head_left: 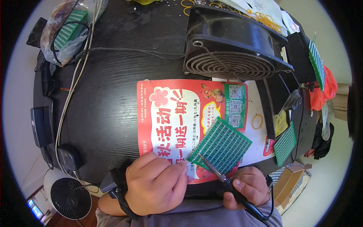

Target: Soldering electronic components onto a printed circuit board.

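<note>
A green circuit board [228,143] with rows of small parts lies turned at an angle on a red and white printed sheet [145,117]. My right hand [251,187] grips the dark handle of a soldering iron [228,184], whose tip reaches the board's left part. From the closed fingers of my left hand [157,183], a thin silvery solder wire [192,161] runs toward the board's edge near that tip. Whether tip and wire touch cannot be made out. A dark band with a small black box is on my left wrist.
A black fan [230,64] with a round grille stands beyond the sheet. Another green board [285,145] leans at the right, near a yellow sponge [281,123]. Cables [72,90] cross the table's left side, by a plastic bag [62,45] of boards. Rubber bands [266,20] lie behind the fan.
</note>
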`<state>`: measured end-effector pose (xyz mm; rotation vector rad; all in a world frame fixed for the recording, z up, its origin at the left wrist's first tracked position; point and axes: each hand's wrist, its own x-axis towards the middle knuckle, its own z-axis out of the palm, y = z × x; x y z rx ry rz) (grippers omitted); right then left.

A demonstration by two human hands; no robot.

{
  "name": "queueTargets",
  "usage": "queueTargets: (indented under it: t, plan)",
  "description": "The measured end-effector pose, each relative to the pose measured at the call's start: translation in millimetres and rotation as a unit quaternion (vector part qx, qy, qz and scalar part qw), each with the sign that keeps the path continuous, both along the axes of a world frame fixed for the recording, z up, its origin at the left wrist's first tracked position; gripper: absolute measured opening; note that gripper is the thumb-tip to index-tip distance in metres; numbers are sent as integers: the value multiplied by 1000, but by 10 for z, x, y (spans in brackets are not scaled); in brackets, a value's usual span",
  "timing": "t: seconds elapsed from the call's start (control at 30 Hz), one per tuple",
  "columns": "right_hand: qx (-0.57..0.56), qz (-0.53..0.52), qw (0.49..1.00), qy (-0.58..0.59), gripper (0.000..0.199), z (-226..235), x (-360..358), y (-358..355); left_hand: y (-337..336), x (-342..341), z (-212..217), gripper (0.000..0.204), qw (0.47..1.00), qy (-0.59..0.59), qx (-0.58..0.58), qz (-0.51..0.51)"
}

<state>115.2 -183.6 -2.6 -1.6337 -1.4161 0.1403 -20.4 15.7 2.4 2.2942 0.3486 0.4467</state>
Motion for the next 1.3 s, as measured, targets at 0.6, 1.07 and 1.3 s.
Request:
queueTargets:
  t: [0.6,1.07,1.3]
  plan:
    - [17,16,1000,-11,30,-22,17,10,-13,-16,-6,14,1000,19,13,-18]
    - [21,17,1000,10,29,-37,12,4,-9,-5,-5,17,999,31,-1,-14]
    - [28,14,999,10,27,-49,4,9,-20,0,14,16,999,46,0,10]
